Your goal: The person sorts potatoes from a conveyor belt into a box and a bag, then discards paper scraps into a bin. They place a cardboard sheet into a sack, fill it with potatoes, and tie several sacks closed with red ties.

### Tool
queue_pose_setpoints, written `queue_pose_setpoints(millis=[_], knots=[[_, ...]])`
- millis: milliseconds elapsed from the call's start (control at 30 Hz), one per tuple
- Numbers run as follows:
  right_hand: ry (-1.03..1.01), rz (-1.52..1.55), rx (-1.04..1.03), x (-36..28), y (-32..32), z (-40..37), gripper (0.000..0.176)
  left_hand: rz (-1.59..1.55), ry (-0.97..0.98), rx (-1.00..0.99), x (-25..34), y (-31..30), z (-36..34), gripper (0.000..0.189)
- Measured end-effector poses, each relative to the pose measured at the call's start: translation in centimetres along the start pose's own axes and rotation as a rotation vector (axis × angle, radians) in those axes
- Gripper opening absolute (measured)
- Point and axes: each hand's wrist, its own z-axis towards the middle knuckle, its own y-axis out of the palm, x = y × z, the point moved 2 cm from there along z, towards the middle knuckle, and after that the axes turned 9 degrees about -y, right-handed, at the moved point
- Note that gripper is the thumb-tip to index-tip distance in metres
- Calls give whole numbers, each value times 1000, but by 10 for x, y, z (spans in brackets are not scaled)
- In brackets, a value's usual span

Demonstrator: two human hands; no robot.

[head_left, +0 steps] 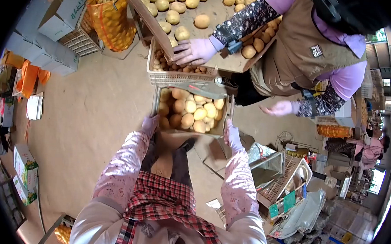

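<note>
Out in front of my body is a crate (190, 133) filled with round yellow-brown potatoes (189, 106). My left hand (150, 125), in a light purple glove, grips its left side. On the opposite side my right hand (232, 134), gloved the same way, is closed on the crate's edge. Just beyond it stands a beige plastic crate (182, 79) holding small potatoes. A co-worker's gloved hand (194, 51) rests by the sorting table's board above that crate, and the co-worker's other hand (279, 108) hangs to the right of my crate.
Potatoes lie spread over the sorting table (217, 11) ahead. An orange mesh sack (111, 23) of potatoes stands at the back left near white boxes (62, 15). To my right are a beige basket (282, 182) and plastic sheeting (300, 215). A co-worker (295, 52) stands at the table.
</note>
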Motion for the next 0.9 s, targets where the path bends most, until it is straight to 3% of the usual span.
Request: queue_pose_setpoints(millis=[67,100,167,233,367,433,500,600,633,767,833,900], knots=[[65,-50,-18,4,1,-7,55,147,-115,149,21,10,-47,19],[-32,-26,-70,-1,4,-14,57,158,-154,124,17,6,-57,18],[88,-49,-96,-1,8,-6,57,174,-214,74,14,-2,-66,18],[78,-17,-59,-5,16,-8,57,109,-190,65,10,-9,-70,17],[161,-7,15,51,10,-20,54,-7,-134,88,-35,-30,-94,17],[-194,136,56,83,11,-7,55,-121,-59,50,-63,-40,-102,16],[-231,-123,110,94,1,-16,57,-135,-39,22,-80,-39,-107,14],[-297,-316,149,96,0,-47,59,176,58,293,-76,-19,-151,13],[-367,-333,180,102,-3,-59,59,86,140,210,-82,-12,-171,14],[-415,-279,163,157,-23,-96,57,60,161,204,-152,-18,-216,8],[-402,-439,169,164,-41,-133,55,-16,142,204,-191,-21,-241,10],[-488,-456,110,219,-52,-134,47,-60,77,258,-239,-26,-275,15]])
